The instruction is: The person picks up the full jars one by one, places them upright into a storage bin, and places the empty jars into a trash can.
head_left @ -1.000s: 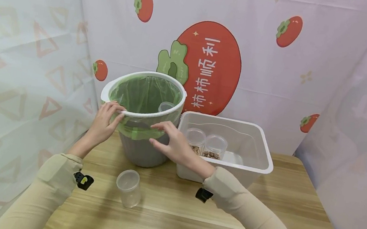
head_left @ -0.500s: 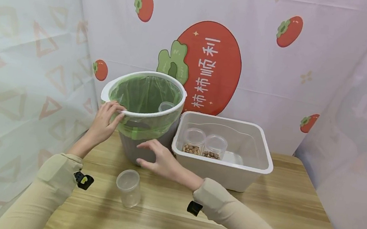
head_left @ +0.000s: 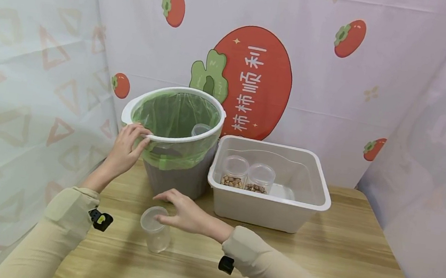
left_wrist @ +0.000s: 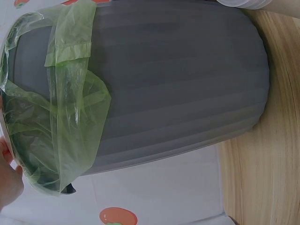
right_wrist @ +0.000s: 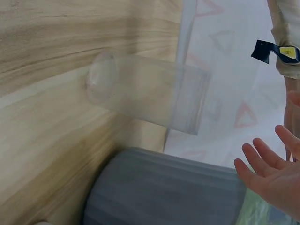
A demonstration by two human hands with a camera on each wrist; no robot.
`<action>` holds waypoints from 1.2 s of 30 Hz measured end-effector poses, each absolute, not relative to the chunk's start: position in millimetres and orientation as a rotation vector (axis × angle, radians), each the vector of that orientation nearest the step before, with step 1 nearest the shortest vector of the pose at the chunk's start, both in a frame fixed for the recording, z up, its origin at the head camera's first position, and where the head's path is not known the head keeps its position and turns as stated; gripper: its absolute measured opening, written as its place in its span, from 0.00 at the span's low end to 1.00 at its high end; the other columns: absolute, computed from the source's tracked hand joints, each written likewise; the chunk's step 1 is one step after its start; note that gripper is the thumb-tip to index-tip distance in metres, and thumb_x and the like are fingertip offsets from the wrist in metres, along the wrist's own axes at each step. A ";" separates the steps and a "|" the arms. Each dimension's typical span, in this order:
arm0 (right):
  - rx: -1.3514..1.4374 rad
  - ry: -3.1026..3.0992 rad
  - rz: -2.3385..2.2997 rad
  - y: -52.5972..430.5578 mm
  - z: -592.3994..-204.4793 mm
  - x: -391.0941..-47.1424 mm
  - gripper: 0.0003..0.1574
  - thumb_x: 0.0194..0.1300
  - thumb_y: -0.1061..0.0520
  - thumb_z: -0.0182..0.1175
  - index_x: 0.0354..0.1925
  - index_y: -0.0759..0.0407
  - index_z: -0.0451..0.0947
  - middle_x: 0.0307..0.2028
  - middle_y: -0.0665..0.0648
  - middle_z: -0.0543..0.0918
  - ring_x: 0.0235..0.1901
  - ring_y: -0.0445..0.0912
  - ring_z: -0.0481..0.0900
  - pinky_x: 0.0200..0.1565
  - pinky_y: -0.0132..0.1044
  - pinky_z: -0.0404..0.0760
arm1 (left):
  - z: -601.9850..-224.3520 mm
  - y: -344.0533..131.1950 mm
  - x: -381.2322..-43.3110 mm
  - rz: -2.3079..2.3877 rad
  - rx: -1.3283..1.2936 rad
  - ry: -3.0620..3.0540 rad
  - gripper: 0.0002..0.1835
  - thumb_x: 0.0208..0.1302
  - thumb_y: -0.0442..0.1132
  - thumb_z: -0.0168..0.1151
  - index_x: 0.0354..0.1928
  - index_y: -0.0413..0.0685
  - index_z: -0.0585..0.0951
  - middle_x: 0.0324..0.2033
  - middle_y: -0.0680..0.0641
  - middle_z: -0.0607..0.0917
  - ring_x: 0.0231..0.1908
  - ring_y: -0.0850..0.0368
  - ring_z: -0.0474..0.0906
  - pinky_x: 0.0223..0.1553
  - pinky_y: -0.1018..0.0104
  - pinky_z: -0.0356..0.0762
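Note:
My left hand (head_left: 126, 147) grips the white rim (head_left: 172, 140) of a grey trash bin (head_left: 175, 182) lined with a green bag (left_wrist: 77, 98). Fingers lie over the rim's front left. My right hand (head_left: 185, 214), fingers spread and holding nothing, hovers at the top of a clear plastic jar (head_left: 157, 241) standing on the table in front of the bin. Its thumb overlaps the jar's mouth in the head view; contact cannot be told. In the right wrist view the jar (right_wrist: 145, 91) appears apart from the right hand (right_wrist: 272, 176). A clear round container (head_left: 200, 129) shows inside the bin.
Right of the bin stands a white plastic tub (head_left: 264, 212). Inside are two clear lidded jars, one with light brown nuts (head_left: 232, 181), the other with darker brown pieces (head_left: 256, 188). A printed cloth (head_left: 317, 99) closes off the back of the wooden table (head_left: 342, 258).
My right hand has come down from the bin's front, toward me and slightly left, to the clear jar. My left hand has stayed on the bin rim.

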State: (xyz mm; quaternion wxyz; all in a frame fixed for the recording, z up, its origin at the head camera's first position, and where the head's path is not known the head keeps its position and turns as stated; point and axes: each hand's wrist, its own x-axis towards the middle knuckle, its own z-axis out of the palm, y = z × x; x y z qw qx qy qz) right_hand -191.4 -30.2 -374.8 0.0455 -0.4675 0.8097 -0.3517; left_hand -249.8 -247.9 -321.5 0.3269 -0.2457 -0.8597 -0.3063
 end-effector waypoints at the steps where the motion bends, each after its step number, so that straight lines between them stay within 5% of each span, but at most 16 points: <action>1: -1.424 2.469 -1.068 -31.2 -376.8 -191.4 0.24 0.59 0.51 0.57 0.54 0.57 0.68 0.49 0.54 0.71 0.52 0.42 0.69 0.52 0.27 0.67 | -321.2 -247.9 -249.7 -0.803 -0.642 -2.257 0.07 0.61 0.31 0.51 0.39 0.34 0.73 0.42 0.34 0.71 0.54 0.36 0.58 0.57 0.43 0.47; 36: -1.314 2.421 -0.964 -57.8 -423.7 -196.5 0.42 0.48 0.45 0.66 0.60 0.51 0.63 0.61 0.59 0.61 0.57 0.47 0.63 0.47 0.29 0.69 | -322.6 -248.5 -250.8 -0.793 -0.655 -2.231 0.07 0.60 0.31 0.51 0.39 0.33 0.73 0.41 0.33 0.71 0.53 0.35 0.59 0.56 0.43 0.48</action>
